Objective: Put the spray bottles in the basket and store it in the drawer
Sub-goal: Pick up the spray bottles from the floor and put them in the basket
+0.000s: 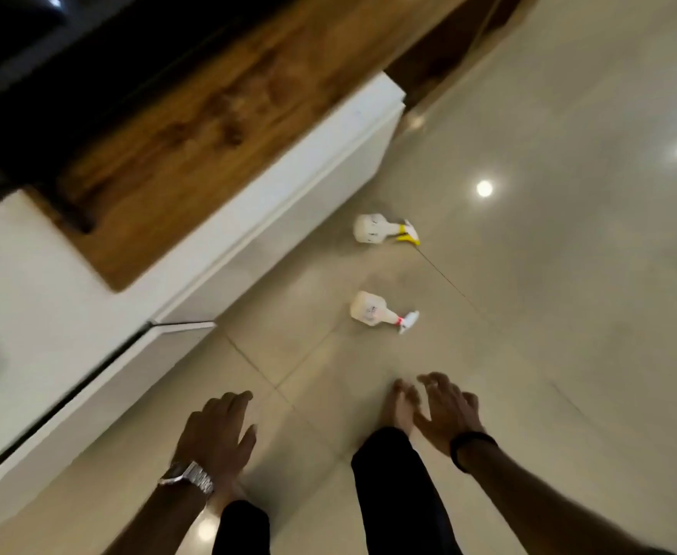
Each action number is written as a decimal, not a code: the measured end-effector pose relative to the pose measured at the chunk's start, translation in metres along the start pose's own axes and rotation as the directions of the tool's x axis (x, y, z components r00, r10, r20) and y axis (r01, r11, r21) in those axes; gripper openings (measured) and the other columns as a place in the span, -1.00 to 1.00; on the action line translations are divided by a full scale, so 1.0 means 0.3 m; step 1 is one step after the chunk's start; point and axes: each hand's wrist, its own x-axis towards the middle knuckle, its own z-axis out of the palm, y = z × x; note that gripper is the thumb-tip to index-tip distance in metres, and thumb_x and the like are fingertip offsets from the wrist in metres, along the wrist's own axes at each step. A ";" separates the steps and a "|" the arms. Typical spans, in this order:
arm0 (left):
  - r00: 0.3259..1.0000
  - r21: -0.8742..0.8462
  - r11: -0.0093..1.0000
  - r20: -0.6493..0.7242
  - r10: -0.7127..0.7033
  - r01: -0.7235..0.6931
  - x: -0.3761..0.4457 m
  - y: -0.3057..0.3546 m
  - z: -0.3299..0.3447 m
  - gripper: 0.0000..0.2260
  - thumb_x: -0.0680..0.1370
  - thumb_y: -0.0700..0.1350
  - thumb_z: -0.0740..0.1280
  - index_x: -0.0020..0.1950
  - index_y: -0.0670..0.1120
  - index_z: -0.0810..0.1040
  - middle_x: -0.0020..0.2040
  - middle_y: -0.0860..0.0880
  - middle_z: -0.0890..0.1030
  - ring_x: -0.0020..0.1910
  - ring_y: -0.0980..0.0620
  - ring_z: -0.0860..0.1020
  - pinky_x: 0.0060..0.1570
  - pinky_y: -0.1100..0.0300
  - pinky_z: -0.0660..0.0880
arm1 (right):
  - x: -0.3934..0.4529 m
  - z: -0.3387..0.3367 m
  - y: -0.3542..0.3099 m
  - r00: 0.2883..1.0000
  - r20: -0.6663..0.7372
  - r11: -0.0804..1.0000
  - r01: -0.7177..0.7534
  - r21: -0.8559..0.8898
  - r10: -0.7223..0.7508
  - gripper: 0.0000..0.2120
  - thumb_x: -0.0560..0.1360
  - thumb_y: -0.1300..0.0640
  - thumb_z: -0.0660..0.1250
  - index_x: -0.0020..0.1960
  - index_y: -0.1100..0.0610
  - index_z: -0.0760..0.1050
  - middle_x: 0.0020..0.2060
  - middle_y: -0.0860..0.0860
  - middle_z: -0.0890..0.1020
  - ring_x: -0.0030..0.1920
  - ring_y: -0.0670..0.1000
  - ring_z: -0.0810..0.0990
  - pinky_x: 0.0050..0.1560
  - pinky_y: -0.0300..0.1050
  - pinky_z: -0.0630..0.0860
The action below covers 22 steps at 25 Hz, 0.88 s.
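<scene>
Two white spray bottles stand on the tiled floor. The farther bottle has a yellow trigger; the nearer bottle has a white trigger with a red collar. My left hand, with a metal watch on its wrist, hangs low at the bottom centre, fingers apart and holding nothing. My right hand, with a dark band on its wrist, is also spread and holds nothing, well short of the nearer bottle. A white drawer front at the lower left stands slightly ajar. No basket shows.
A long white cabinet with a wooden top runs diagonally along the left. A dark object sits on its far end. My bare foot and dark trouser legs are below. Glossy floor tiles spread to the right.
</scene>
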 end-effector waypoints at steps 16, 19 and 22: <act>0.932 0.630 0.690 0.196 0.305 -0.358 1.224 0.984 0.292 -0.28 0.50 0.04 0.38 0.59 -0.09 0.17 0.47 -0.13 0.37 0.39 -0.18 0.42 0.24 -0.06 0.43 | 0.757 0.318 0.544 0.987 0.112 0.803 -0.158 0.575 0.114 -0.35 0.59 -0.04 0.27 0.60 0.12 0.17 0.52 0.08 0.33 0.48 0.15 0.36 0.45 0.05 0.35; 0.945 0.698 0.638 0.259 0.201 -0.327 1.319 0.922 0.341 -0.12 0.47 0.11 0.43 0.63 -0.10 0.03 0.56 -0.14 0.24 0.50 -0.18 0.30 0.36 -0.11 0.39 | 0.822 0.388 0.523 0.978 0.180 0.696 -0.203 0.689 0.106 -0.36 0.59 -0.03 0.28 0.60 0.13 0.18 0.52 0.09 0.34 0.48 0.14 0.36 0.47 0.00 0.34; 0.950 0.676 0.680 0.294 0.103 -0.283 1.373 0.880 0.372 -0.05 0.42 0.14 0.49 0.63 -0.09 0.02 0.53 -0.13 0.28 0.45 -0.18 0.37 0.30 -0.11 0.48 | 0.866 0.416 0.473 0.968 0.226 0.571 -0.247 0.783 0.108 -0.38 0.59 -0.01 0.30 0.58 0.14 0.23 0.51 0.10 0.37 0.49 0.10 0.37 0.48 -0.05 0.31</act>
